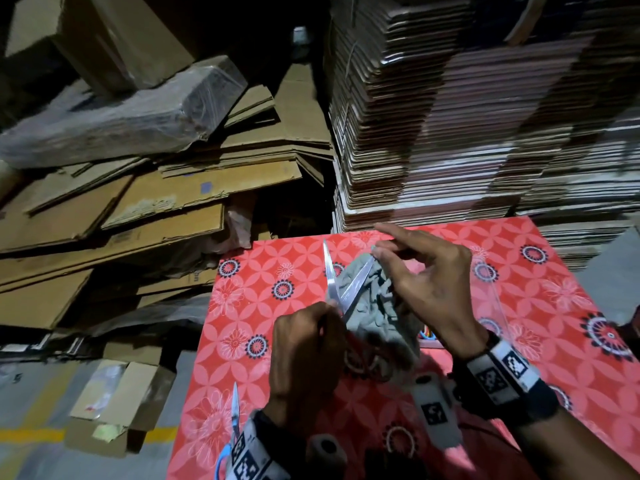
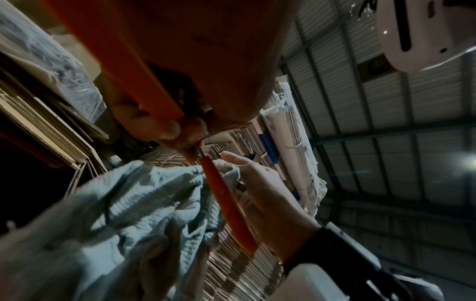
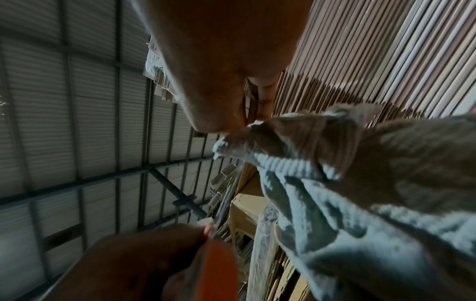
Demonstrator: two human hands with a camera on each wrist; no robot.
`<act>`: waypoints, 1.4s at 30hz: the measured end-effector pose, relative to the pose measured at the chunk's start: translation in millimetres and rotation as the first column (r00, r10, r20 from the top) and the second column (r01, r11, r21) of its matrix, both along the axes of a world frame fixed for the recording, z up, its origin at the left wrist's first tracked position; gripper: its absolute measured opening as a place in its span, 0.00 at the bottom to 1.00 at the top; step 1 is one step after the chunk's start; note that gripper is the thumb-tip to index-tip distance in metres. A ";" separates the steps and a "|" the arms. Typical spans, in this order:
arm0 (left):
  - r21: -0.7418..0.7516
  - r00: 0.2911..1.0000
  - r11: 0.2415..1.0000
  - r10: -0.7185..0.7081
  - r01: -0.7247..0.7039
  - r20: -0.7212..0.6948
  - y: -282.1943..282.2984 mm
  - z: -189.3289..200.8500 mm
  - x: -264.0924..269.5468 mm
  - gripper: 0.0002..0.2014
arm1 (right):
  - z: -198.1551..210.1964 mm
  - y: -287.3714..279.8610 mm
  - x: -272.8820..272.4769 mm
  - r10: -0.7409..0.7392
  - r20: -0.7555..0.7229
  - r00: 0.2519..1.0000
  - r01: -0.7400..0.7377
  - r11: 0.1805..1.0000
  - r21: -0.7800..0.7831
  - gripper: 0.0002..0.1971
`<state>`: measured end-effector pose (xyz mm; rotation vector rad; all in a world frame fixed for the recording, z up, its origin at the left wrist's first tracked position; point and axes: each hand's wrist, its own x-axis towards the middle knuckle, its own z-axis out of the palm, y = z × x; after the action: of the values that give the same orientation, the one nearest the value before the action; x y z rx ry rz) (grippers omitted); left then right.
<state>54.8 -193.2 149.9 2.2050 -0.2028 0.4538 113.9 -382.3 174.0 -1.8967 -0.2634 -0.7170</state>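
A pair of scissors (image 1: 341,284) points up and away with its blades spread in a V over a red flower-patterned table (image 1: 263,306). My left hand (image 1: 304,344) grips the scissors just below the pivot; the handles are hidden under it. A crumpled grey cloth (image 1: 375,306) hangs behind the right blade, and my right hand (image 1: 426,282) pinches its top corner near that blade's tip, other fingers spread. In the left wrist view the blade (image 2: 226,203) looks orange and lies against the cloth (image 2: 134,203). The right wrist view shows thumb and finger pinching the cloth (image 3: 322,173).
A second pair of scissors (image 1: 235,410) with a blue handle lies at the table's near left edge. Flattened cardboard (image 1: 138,202) is heaped at the left. A tall stack of folded cartons (image 1: 450,116) rises right behind the table. Some small coloured items (image 1: 427,334) lie under my right wrist.
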 end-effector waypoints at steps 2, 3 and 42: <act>-0.002 1.000 1.000 -0.001 0.001 0.006 1.4 -1.5 -1.5 0.25 | -2.2 -7.7 7.1 0.009 -0.069 0.998 -0.002 0.995 0.096 0.19; 0.001 1.000 1.000 0.009 -0.009 0.016 2.8 -1.1 -2.0 0.25 | -2.2 -13.0 10.2 0.036 -0.115 0.993 -0.013 0.980 0.198 0.19; -0.520 0.800 0.854 -0.307 -0.007 -0.515 24.1 23.9 -0.1 0.18 | 9.5 -6.7 -26.4 0.294 -0.255 0.921 -0.148 0.870 0.470 0.09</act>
<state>54.7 -169.1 173.7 1.6884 0.0684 -0.2663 87.5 -389.1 183.6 -1.4799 -0.0978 -0.2690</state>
